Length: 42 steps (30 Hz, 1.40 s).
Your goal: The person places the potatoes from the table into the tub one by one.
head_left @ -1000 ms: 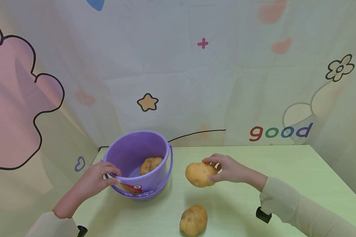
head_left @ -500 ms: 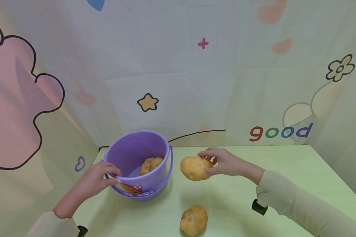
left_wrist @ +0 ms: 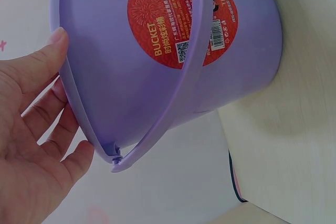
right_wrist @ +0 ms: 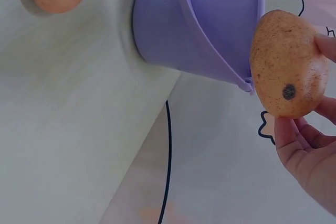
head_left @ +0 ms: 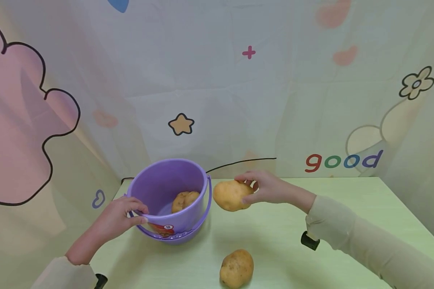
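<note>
A purple bucket stands at the left of the table, and potatoes lie inside it. My left hand grips its near-left rim, thumb outside and fingers over the edge. In the left wrist view the bucket's wall carries a red label, and the handle hangs down across it. Just right of the bucket, my right hand holds a potato above the table between thumb and fingers. A dark spot marks this held potato in the right wrist view.
Another potato lies on the pale green table near its front edge. Behind the table hangs a printed curtain. The bucket's handle loops down outside its right and front sides.
My right hand has carried the potato up and to the left, closer to the bucket. The left hand, the bucket and the potato on the table stay put.
</note>
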Available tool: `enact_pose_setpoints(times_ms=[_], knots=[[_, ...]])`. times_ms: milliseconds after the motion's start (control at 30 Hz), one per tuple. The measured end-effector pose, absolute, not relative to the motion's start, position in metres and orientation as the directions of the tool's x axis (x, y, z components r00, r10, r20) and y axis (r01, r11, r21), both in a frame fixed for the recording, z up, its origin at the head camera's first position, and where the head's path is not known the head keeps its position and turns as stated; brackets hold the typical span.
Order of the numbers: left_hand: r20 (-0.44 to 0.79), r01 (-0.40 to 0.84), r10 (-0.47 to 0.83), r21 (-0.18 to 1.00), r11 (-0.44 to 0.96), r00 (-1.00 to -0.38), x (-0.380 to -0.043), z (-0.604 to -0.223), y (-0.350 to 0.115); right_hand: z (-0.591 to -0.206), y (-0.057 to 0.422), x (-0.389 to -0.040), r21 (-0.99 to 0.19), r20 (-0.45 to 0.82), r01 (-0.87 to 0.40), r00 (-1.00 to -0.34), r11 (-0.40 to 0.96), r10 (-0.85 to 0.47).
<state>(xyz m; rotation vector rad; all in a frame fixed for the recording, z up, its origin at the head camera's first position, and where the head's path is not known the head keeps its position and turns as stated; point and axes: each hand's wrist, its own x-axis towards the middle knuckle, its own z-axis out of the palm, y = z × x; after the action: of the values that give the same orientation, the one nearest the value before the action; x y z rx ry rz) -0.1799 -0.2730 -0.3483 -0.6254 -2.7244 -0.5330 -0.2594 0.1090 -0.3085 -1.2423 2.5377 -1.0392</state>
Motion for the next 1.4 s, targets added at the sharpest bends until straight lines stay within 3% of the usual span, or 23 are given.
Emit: enact_pose_setpoints(times_ms=[533, 1400], knots=[[0.321, 0.435, 0.338, 0.312, 0.845, -0.885, -0.179, -0.346, -0.273, -0.291, 0.092, -0.266, -0.599, 0.19, -0.685, -0.625, 0.415, -0.757], [0.33, 0.435, 0.334, 0.305, 0.847, -0.883, -0.18, -0.348, -0.274, -0.271, 0.051, -0.278, -0.588, 0.127, -0.66, -0.647, 0.468, -0.752]])
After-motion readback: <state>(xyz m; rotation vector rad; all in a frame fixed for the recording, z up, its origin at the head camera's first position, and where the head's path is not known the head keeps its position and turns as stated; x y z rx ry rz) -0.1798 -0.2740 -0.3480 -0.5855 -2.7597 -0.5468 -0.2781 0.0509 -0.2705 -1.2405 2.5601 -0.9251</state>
